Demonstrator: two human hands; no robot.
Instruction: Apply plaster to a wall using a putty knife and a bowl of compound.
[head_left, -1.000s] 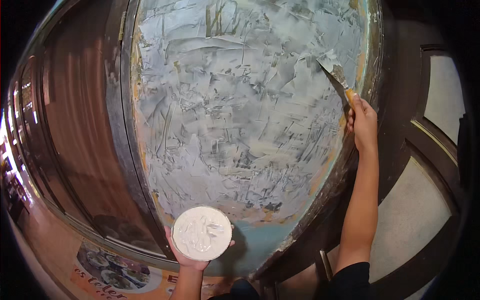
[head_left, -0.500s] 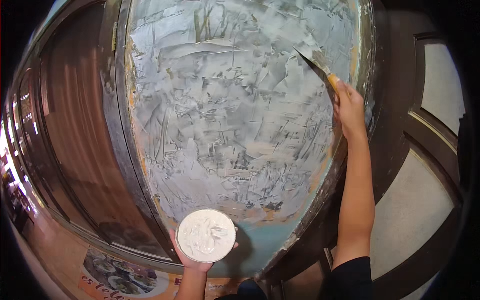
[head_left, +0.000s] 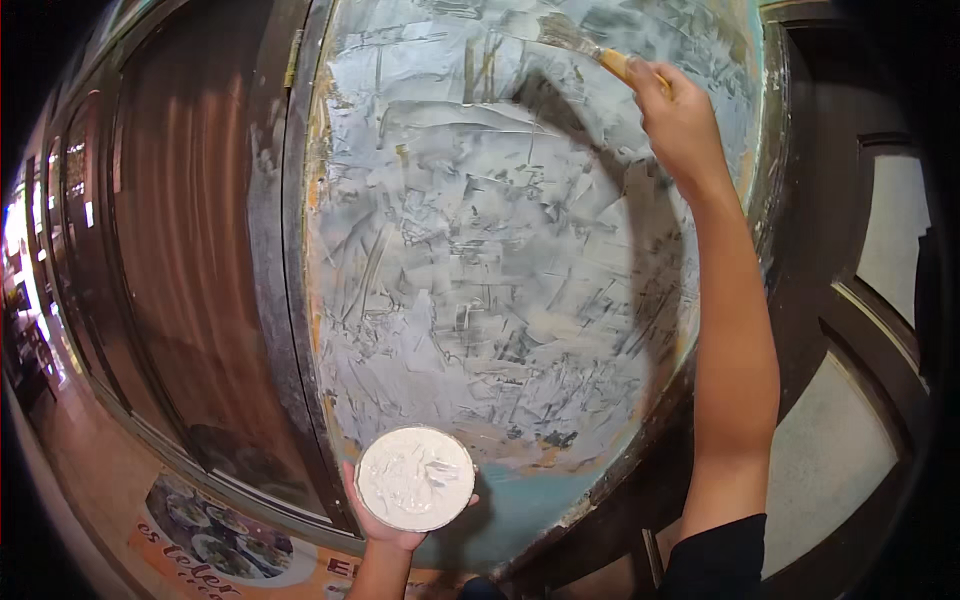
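Near the top of the grey-white, patchily coated panel, my right hand holds a putty knife, its fingers clamped together on the yellow handle. The grip sits at the handle's near end, presumably so that the blade reaches ahead of my knuckles and the hand keeps clear of the coating. The blade points up and to the left, its face smeared; a dark shadow lies below it, and whether the edge touches the panel I cannot tell. Low and to the left of this arm, my left hand bears a round tub of white paste. A digit shows at either side of the tub, spread apart and curled against its wall; the remaining fingers are hidden, probably beneath it. This cradle from below seems chosen to leave the mouth unobstructed and turned toward me, with the paste within easy reach of the knife. Behind the tub, a blue-green strip shows at the panel's foot, beneath the ridged coating. A brown door stands to the left, and a printed banner lies below it, both well apart from the putty knife
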